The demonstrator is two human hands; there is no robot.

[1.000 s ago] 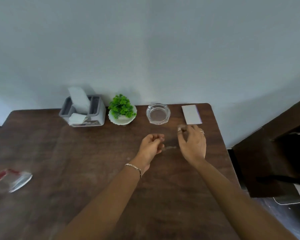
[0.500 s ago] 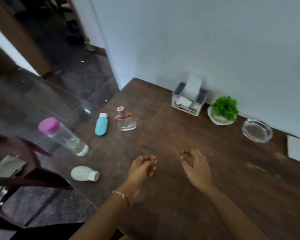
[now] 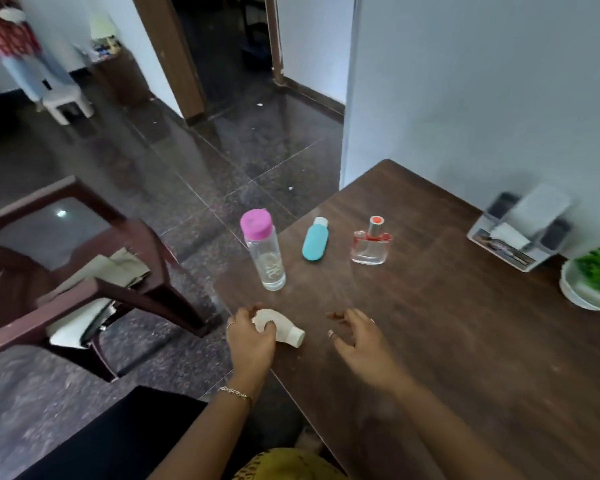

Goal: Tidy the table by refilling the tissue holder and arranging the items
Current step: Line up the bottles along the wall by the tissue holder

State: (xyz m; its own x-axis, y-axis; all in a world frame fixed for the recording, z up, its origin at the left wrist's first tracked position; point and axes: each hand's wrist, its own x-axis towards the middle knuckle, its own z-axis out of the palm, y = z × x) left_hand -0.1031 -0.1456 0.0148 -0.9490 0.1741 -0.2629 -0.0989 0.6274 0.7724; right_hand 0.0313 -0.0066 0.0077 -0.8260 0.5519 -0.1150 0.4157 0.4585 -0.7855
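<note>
A small white bottle (image 3: 284,330) lies on its side near the left edge of the brown table (image 3: 465,341). My left hand (image 3: 250,341) grips its body, fingers curled round it. My right hand (image 3: 361,339) hovers to the right of it, fingers loosely spread, holding nothing. Beyond them stand a clear bottle with a pink cap (image 3: 264,251), a teal tube (image 3: 315,240) lying flat, and a glass perfume bottle with a red top (image 3: 372,244). The grey tissue holder (image 3: 520,233) with a white tissue sticking up sits by the wall at the right.
A green plant in a white bowl (image 3: 593,282) stands at the right edge of the view. A dark red chair (image 3: 84,271) with cloth and papers on it is left of the table. Dark tiled floor and a doorway lie beyond.
My view has swung left across the table. My left hand has moved to the white bottle and taken hold of it. My right hand followed leftward, still holding nothing.
</note>
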